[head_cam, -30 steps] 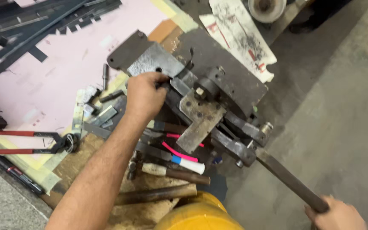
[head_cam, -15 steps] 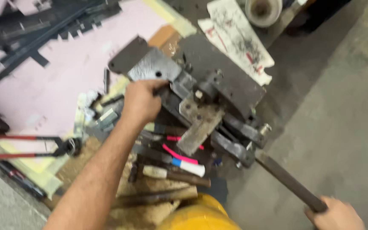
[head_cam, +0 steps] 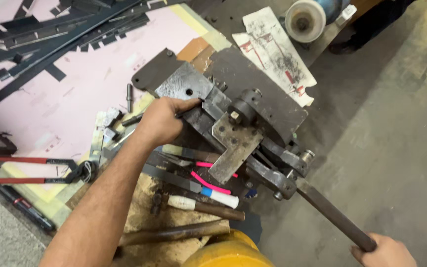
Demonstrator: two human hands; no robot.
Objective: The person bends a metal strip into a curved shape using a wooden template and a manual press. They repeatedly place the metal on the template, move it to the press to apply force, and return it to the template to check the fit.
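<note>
My left hand (head_cam: pixel 161 121) pinches a small metal strip (head_cam: pixel 190 110) at the shear (head_cam: pixel 243 123); my right hand (head_cam: pixel 384 252) grips its lever (head_cam: pixel 332 212), which runs toward four o'clock.

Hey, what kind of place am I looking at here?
Most likely a metalworking shop. A heavy lever-operated shear sits on the bench, its long handle held by the right hand; dark cut metal strips lie on the pink sheet, and red-handled pliers nearby.
</note>
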